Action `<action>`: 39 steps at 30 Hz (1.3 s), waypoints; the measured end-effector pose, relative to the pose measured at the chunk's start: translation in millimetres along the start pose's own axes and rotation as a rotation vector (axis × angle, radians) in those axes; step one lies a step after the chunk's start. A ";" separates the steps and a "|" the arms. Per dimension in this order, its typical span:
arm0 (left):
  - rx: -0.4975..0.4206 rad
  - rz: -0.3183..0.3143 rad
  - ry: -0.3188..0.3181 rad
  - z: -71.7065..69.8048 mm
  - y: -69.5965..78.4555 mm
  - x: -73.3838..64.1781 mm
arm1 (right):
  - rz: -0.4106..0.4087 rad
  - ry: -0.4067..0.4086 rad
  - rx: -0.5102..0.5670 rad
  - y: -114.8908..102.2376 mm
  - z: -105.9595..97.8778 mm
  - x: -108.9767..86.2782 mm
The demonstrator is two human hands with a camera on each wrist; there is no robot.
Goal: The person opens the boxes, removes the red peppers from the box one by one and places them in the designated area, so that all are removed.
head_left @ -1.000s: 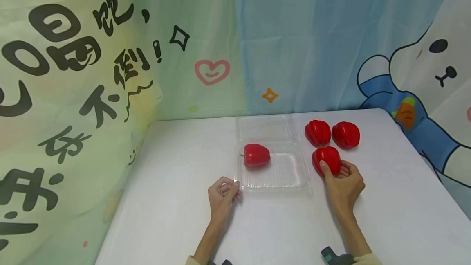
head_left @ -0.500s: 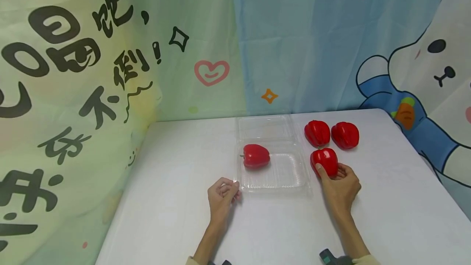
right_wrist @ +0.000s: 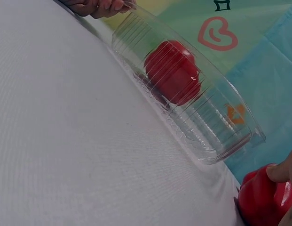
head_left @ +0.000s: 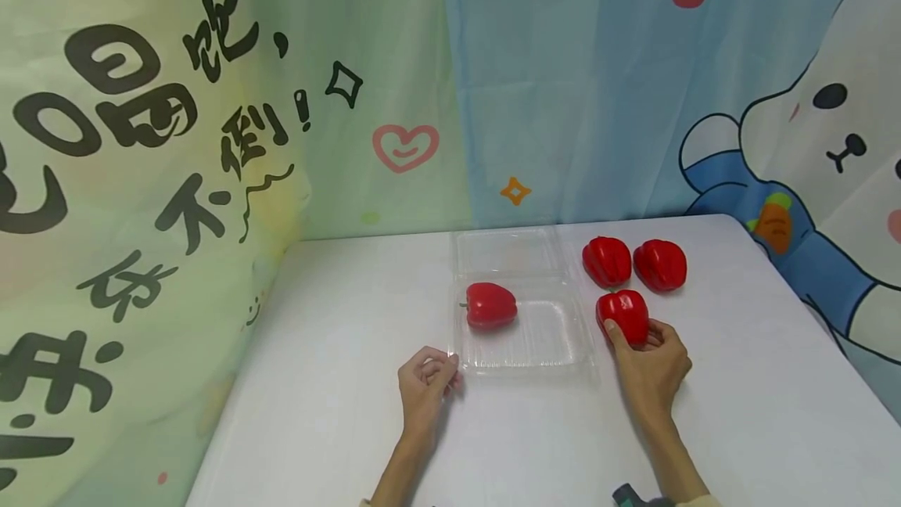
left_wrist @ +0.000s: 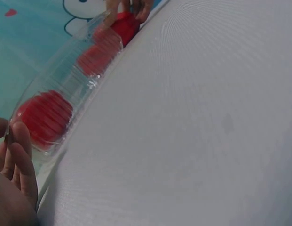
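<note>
A clear plastic clamshell container (head_left: pixel 556 335) lies with its lid folded back on the white table. My left hand (head_left: pixel 425 391) pinches its near left corner, thumb and fingers at the rim (left_wrist: pixel 13 123). Inside, on the left, a red bell pepper (head_left: pixel 490 306) rests on its side with its stem pointing left. Right of the container, my right hand (head_left: pixel 651 366) grips another red bell pepper (head_left: pixel 624 314) between thumb and fingers. In the right wrist view, this held pepper (right_wrist: pixel 258 197) shows at the lower right corner, partly hidden by the thumb.
Two more red bell peppers, one on the left (head_left: pixel 607 261) and one on the right (head_left: pixel 660 265), sit side by side just behind the held one. The container's open lid (head_left: pixel 505 250) reaches to the table's back edge, where a printed curtain (head_left: pixel 338 163) hangs.
The pepper in my right hand has shifted and turned slightly, staying near the same spot. My left hand keeps its place at the container's corner. The head view has tilted up a little.
</note>
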State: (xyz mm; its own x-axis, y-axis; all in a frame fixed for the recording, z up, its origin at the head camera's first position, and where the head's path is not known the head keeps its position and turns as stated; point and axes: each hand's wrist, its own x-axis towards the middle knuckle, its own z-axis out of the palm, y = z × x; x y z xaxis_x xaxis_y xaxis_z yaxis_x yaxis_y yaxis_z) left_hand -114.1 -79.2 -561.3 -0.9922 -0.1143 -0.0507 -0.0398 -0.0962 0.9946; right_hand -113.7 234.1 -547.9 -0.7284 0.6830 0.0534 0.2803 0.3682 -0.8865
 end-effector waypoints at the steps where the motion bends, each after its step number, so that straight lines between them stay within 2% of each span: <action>1: -0.001 -0.001 0.000 0.0 -0.1 0.0 | 0.002 -0.002 0.001 0.0 0.1 0.1; 10: -0.001 0.009 -0.004 -0.1 0.1 0.4 | 0.023 -0.023 -0.013 -1.4 1.7 -0.4; 20: -0.005 -0.014 0.000 0.1 -1.5 2.0 | -0.031 0.036 -0.016 -8.9 -0.5 -0.8; 23: -0.006 -0.014 0.003 -0.3 -2.1 2.5 | -0.106 0.049 -0.008 -15.9 -2.9 -1.7; 28: -0.008 -0.017 0.007 -0.5 -2.3 3.0 | -0.338 0.024 0.023 -30.0 -3.8 1.9; 31: -0.014 -0.020 0.007 -0.2 -1.3 2.1 | -0.441 -0.008 0.042 -40.1 -2.2 2.9; 34: -0.017 -0.021 0.009 0.2 -0.8 1.5 | -0.487 -0.032 0.073 -50.4 0.7 1.8; 39: -0.015 -0.025 0.014 0.0 -0.1 1.6 | -0.495 -0.038 0.106 -57.3 4.9 -0.6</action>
State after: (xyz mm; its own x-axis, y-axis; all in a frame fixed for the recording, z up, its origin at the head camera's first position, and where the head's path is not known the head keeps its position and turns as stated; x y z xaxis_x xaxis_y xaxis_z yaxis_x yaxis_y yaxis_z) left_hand -115.7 -79.4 -561.5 -0.9892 -0.1253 -0.0766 -0.0624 -0.1136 0.9916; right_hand -132.3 209.6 -499.4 -0.7807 0.4186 0.4641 -0.1682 0.5745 -0.8010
